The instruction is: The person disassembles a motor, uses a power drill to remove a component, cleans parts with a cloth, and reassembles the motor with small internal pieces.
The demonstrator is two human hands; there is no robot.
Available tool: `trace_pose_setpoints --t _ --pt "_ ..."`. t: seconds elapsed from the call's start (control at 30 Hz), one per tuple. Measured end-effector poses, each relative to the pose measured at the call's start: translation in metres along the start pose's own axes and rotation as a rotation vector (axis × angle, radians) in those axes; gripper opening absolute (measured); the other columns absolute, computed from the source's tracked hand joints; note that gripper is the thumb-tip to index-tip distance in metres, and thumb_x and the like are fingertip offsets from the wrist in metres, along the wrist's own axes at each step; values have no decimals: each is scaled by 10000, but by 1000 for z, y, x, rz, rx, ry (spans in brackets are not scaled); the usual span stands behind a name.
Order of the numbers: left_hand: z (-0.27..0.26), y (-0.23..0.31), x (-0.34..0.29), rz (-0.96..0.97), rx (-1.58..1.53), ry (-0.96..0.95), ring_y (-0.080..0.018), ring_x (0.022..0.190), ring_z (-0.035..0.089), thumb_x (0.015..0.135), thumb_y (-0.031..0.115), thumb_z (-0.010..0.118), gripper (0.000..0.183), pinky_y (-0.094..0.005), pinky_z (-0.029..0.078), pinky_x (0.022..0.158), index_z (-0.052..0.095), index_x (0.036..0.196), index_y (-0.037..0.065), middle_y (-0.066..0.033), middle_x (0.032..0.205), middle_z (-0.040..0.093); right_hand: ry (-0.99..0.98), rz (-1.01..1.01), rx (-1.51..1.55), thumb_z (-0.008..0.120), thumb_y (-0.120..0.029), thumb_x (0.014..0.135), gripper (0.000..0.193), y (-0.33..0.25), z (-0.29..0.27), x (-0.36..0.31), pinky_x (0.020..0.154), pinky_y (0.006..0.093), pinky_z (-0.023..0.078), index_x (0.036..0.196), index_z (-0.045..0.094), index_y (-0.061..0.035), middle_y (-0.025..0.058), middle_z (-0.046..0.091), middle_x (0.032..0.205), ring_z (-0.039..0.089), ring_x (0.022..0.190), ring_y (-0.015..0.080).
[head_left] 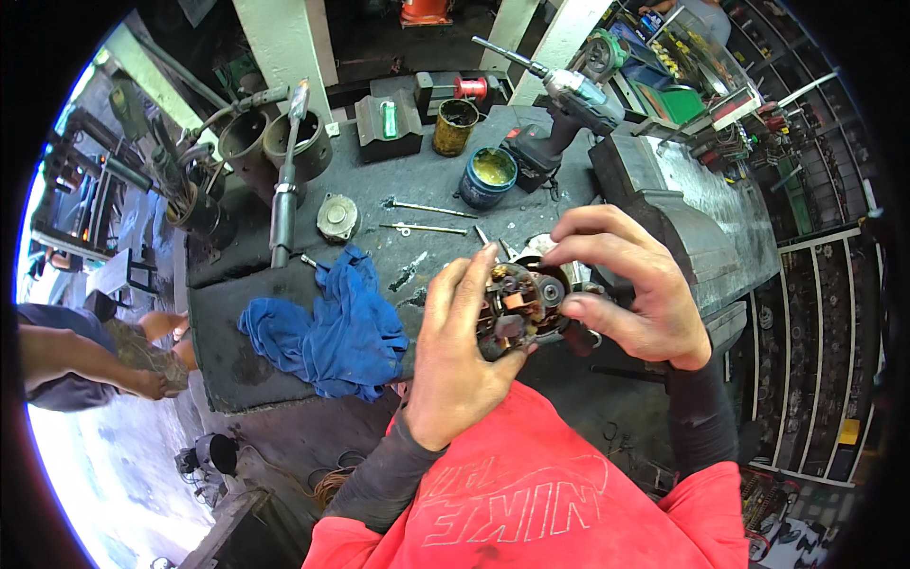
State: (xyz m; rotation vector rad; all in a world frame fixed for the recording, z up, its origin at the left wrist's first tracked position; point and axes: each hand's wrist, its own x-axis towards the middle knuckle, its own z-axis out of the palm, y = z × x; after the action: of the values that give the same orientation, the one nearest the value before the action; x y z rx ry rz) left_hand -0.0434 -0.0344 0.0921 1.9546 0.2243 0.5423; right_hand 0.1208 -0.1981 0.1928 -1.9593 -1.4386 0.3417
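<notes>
Behind the left hand (457, 349), the mechanical part (515, 302) lies partly hidden.

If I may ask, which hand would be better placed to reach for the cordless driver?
Probably the right hand: it is nearer the cordless driver and sits at the right edge of the round motor part, while the left hand grips the opposite side.
</notes>
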Motion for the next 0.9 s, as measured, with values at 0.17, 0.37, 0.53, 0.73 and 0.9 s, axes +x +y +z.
trace_pose_setpoints --t 0.17,0.37,0.53,0.73,0.9 --pt "-2 -3 15 43 27 -87 -371 1322 612 629 144 1011 1056 -443 508 1121 505 1551 38 -209 1468 580 78 101 -19 983 -305 703 1028 18 10 -49 1209 492 408 1567 497 -33 202 556 1533 516 1469 394" --pt "-10 -4 38 88 165 -260 -318 1253 665 588 201 1042 1003 -408 535 1072 561 1446 7 -164 1365 654 430 264 -267 977 -321 645 962 6 68 -77 1153 548 364 1454 538 -40 193 528 1471 514 1383 405" --pt "-10 -8 47 78 100 -317 -278 1265 672 580 224 1059 1024 -385 529 1090 556 1441 -13 -160 1382 660 289 327 -386 958 -344 659 880 13 80 -68 1217 589 286 1394 596 -25 207 471 1563 436 1465 421" --pt "-8 -10 49 47 31 -288 -295 1163 720 581 223 1047 939 -399 574 1016 607 1382 9 -156 1284 709 412 168 -236 948 -327 615 822 37 84 -61 1215 590 295 1305 656 11 226 540 1489 487 1431 422" --pt "-11 -7 49 35 42 -271 -268 1129 731 583 237 1053 906 -380 586 988 631 1352 11 -146 1252 725 430 121 -175 933 -352 623 795 42 86 -60 1210 584 300 1277 671 17 216 560 1436 493 1425 423"
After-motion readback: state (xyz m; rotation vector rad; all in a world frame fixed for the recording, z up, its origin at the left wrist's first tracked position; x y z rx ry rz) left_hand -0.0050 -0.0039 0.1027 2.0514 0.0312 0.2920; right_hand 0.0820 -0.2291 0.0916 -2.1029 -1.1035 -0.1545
